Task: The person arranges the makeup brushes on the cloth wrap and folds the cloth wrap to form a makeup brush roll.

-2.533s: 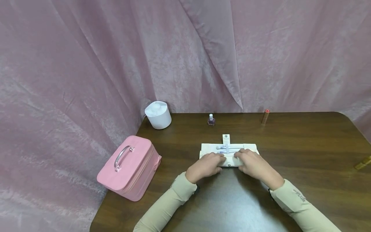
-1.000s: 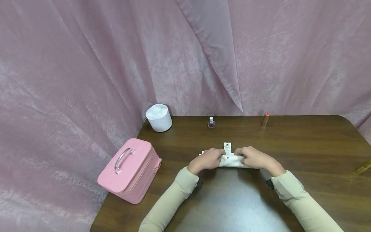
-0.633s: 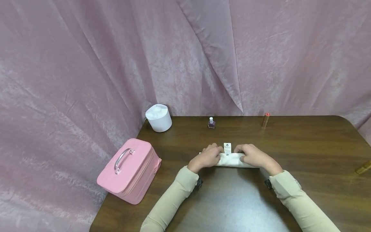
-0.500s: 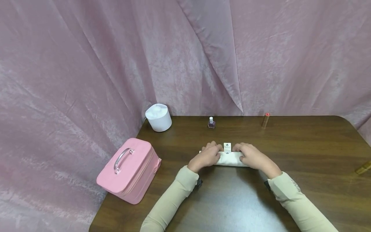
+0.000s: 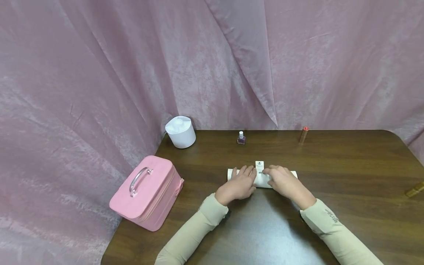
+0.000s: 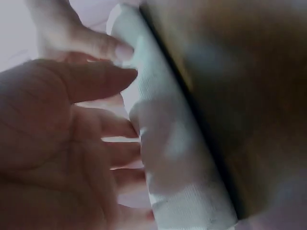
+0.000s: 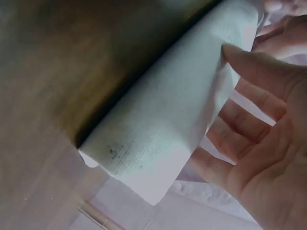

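Note:
A cream cloth brush roll point(image 5: 263, 181) lies rolled up on the table, its short snap tab point(image 5: 260, 165) standing out at the far side. My left hand point(image 5: 239, 184) rests on the left part of the roll, fingers spread and straight. In the left wrist view the thumb point(image 6: 103, 79) touches the edge of the cloth point(image 6: 168, 134). On the right part lies my right hand point(image 5: 288, 184), with the index finger near the tab. Its thumb presses the cloth point(image 7: 158, 115) in the right wrist view, the other fingers extended behind. The brushes are hidden inside.
A pink cosmetic case point(image 5: 145, 193) with a metal handle stands at the left. Along the back are a white tissue roll point(image 5: 180, 132), a nail polish bottle point(image 5: 241, 138) and a lipstick tube point(image 5: 303, 135). A gold tube point(image 5: 414, 189) lies at the far right.
The brush roll lay open with brushes showing; its near side has been rolled away from me over them. The left hand's fingers have since spread flat, and the right hand has shifted toward the tab.

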The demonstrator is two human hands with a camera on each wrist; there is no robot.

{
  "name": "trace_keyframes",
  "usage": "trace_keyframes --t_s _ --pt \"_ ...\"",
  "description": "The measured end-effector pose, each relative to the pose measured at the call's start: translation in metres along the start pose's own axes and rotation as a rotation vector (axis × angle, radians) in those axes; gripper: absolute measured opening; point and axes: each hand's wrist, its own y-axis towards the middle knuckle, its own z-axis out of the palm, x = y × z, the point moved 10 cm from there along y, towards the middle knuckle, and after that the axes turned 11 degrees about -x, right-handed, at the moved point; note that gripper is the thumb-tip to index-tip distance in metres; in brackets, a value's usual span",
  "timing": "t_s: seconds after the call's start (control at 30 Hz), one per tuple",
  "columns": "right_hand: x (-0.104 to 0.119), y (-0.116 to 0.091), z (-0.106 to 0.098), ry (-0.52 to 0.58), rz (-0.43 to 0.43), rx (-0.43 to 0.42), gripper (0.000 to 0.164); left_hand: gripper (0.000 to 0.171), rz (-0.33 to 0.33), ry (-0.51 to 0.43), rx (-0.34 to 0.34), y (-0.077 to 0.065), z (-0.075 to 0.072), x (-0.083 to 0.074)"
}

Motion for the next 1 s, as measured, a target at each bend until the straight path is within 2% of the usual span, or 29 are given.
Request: trace_keyframes --t_s 0.07,0.17,0.37,0.5,0.57,0.67,0.8,0.9,1.0 --pt "0.0 -0.001 0.002 0.019 0.018 0.0 0.034 0.072 -0.017 -0.008 0.065 -0.007 0.006 -0.003" --pt "-0.001 -0.003 0.005 0.029 0.044 0.006 0.036 0.082 -0.044 -0.025 0.115 -0.012 0.015 -0.005" --pt "0.005 -0.008 0.008 -0.049 -0.006 0.014 0.038 0.093 -0.056 -0.03 0.168 -0.016 0.031 -0.006" --pt "0.007 -0.009 0.009 -0.086 -0.016 0.02 0.037 0.096 -0.055 -0.009 0.174 -0.016 0.033 -0.007" --pt "0.005 -0.008 0.008 -0.052 0.012 0.02 0.036 0.096 -0.058 -0.001 0.17 -0.016 0.031 -0.008" --pt "-0.003 -0.006 0.005 0.044 0.102 0.016 0.029 0.096 -0.061 -0.001 0.175 -0.016 0.031 -0.01" --pt "-0.021 0.005 -0.01 0.132 0.235 -0.075 0.012 0.097 -0.056 -0.002 0.182 -0.015 0.031 -0.011" --pt "-0.03 0.017 -0.015 0.158 0.269 -0.138 0.011 0.098 -0.06 -0.012 0.184 -0.014 0.032 -0.009" --pt "-0.035 0.028 -0.007 0.172 0.273 -0.122 0.018 0.099 -0.067 -0.039 0.193 -0.014 0.032 -0.006"
